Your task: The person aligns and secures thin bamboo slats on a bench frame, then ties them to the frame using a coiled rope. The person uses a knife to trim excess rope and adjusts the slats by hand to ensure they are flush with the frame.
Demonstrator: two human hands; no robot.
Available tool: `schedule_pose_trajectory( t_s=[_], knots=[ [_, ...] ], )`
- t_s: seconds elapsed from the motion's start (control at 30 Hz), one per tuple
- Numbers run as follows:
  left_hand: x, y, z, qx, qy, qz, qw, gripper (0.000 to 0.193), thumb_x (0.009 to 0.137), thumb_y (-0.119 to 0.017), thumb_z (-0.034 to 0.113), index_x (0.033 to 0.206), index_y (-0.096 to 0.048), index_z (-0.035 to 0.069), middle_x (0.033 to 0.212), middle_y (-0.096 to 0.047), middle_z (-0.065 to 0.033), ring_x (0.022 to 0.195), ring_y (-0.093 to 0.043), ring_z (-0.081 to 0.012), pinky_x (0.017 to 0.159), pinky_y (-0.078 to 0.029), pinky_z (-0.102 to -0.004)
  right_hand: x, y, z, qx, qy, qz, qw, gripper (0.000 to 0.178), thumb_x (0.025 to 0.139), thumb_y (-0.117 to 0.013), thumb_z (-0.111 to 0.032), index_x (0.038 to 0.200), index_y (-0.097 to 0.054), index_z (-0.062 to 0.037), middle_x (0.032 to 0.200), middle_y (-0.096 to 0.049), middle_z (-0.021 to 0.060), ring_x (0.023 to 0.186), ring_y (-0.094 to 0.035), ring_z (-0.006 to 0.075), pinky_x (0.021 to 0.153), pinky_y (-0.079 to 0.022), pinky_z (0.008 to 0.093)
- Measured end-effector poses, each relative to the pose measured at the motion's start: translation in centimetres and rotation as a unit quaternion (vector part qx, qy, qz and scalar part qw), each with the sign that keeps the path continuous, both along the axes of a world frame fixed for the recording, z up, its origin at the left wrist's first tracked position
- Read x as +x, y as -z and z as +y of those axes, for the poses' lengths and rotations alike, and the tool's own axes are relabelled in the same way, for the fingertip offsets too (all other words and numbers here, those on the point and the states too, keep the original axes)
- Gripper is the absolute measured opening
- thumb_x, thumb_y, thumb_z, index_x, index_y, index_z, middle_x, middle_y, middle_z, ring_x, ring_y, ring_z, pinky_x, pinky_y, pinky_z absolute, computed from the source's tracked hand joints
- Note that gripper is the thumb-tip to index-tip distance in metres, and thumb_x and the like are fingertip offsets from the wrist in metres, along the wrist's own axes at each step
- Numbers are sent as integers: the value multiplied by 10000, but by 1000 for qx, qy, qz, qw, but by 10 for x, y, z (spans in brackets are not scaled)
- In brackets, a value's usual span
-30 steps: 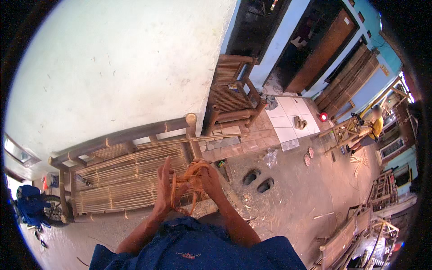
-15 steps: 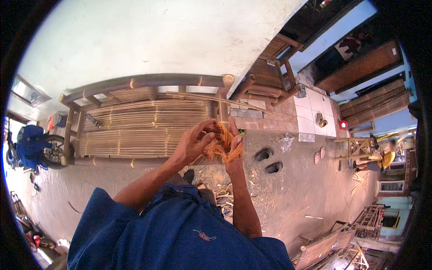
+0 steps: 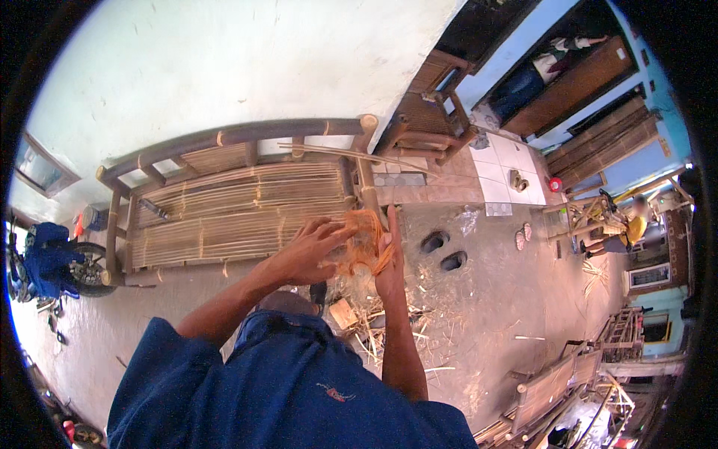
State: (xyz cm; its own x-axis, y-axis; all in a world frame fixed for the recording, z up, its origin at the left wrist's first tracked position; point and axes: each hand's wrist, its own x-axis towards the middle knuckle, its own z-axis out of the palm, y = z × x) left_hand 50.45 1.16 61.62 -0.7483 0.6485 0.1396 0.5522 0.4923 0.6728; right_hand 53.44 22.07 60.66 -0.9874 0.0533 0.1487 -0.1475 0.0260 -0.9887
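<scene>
Orange twine (image 3: 365,218) forms loose, tangled loops held by the right hand (image 3: 390,262), fingers nearly straight, the left hand (image 3: 303,251) half-spread, its grip unclear.

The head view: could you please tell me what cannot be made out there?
In the head view:
Orange strands: their ends, lost in the tangle.
Right hand: partly hidden by the strands.
Dark object on the bench: too small to identify.
Blue shirt: cut off by the lower edge.
Person in yellow: hands too small to make out.
</scene>
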Motion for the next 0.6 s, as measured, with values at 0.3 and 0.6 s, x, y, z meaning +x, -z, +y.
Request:
schedule_pose_trajectory(
  t_s=[0.3,0.6],
  knots=[
    [75,2,10,261,-74,-455,848,640,1058,-466,559,1225,-653,-30,1142,-678,-107,1063,-615,-196,945,-501,-351,97,-11,-47,14,-79,-10,997,802,994,-640,-265,1635,-199,-70,1587,-391,207,1424,-433,352,1183,-346,446],
    [117,7,-20,435,-220,-407,773,354,1039,-602,353,1127,-710,27,997,-716,-38,959,-657,-160,897,-512,-324,147,35,-83,274,119,6,954,704,993,-645,-254,1560,-323,11,1571,-375,272,1477,-351,382,1202,-303,439]
  ],
)
